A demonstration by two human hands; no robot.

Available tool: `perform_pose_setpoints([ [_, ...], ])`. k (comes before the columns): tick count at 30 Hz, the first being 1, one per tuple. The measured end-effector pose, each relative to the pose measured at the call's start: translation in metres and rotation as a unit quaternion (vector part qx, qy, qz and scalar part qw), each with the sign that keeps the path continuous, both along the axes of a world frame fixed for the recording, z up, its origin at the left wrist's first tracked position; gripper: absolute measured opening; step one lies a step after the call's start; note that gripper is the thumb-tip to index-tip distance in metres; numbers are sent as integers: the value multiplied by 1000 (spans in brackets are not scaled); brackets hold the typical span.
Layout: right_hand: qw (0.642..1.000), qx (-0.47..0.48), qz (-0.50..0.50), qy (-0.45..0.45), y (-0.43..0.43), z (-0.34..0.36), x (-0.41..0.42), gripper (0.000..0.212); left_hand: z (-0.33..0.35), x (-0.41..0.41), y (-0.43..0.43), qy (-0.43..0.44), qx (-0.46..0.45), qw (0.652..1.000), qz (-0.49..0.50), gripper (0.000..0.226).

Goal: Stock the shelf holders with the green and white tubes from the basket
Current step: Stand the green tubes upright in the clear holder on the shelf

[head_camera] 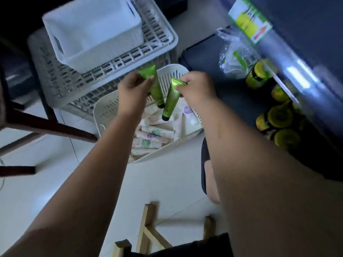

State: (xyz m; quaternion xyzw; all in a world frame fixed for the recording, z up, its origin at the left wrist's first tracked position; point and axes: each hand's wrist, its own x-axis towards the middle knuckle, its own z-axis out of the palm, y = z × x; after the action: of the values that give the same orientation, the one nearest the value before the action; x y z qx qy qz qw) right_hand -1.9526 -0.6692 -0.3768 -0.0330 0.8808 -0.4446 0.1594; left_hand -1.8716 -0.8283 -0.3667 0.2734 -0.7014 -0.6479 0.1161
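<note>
Tiled floor [37, 191] carried the basket [104, 112] of white tubes [156, 131]. Above the basket, left hand [133, 88] gripped a green tube [156, 91]; right hand [198, 86] pinched a second tube [171, 102], caps pointing down.

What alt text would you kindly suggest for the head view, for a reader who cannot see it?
The left hand grips one green tube and the right hand pinches a second green tube, over a white basket of pale tubes.
</note>
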Motion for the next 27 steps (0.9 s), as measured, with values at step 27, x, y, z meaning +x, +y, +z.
perform_pose_setpoints([
  [27, 895, -55, -264, 356, 284, 408, 221, 7, 381, 60, 263, 320, -22, 840, -437, 8],
])
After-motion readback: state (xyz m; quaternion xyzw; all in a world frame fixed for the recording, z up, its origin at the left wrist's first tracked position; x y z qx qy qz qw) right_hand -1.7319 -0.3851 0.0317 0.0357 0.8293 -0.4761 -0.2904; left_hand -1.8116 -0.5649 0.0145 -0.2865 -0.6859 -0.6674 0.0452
